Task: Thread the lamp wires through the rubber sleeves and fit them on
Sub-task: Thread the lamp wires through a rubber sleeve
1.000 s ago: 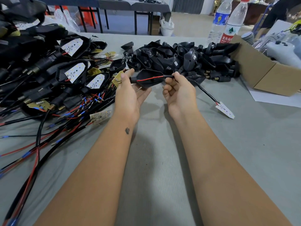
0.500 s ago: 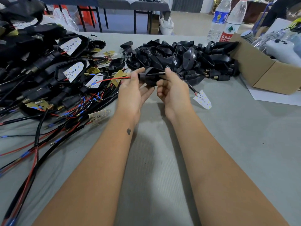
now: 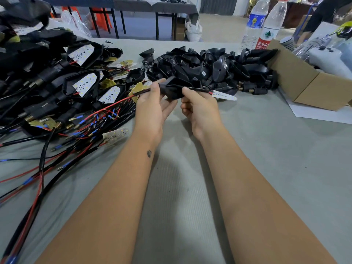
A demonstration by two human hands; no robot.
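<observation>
A black rubber sleeve (image 3: pixel 172 89) hangs between my two hands above the grey table. My left hand (image 3: pixel 152 109) pinches its left end, where red and black wires (image 3: pixel 118 104) come out and trail down to the left. My right hand (image 3: pixel 198 109) pinches the wire at the sleeve's right end. A small white LED board (image 3: pixel 223 95) sticks out just right of that hand, close to the sleeve. How far the board sits inside the sleeve is hidden by my fingers.
A heap of empty black sleeves (image 3: pixel 209 67) lies behind my hands. Fitted lamps with wires (image 3: pixel 57 96) cover the left of the table. A cardboard box (image 3: pixel 308 80) and two water bottles (image 3: pixel 266 25) stand at the back right.
The wires have been drawn leftward through the sleeve. The white LED board has travelled from far out on the right up to the sleeve's right end. My hands have drawn closer together.
</observation>
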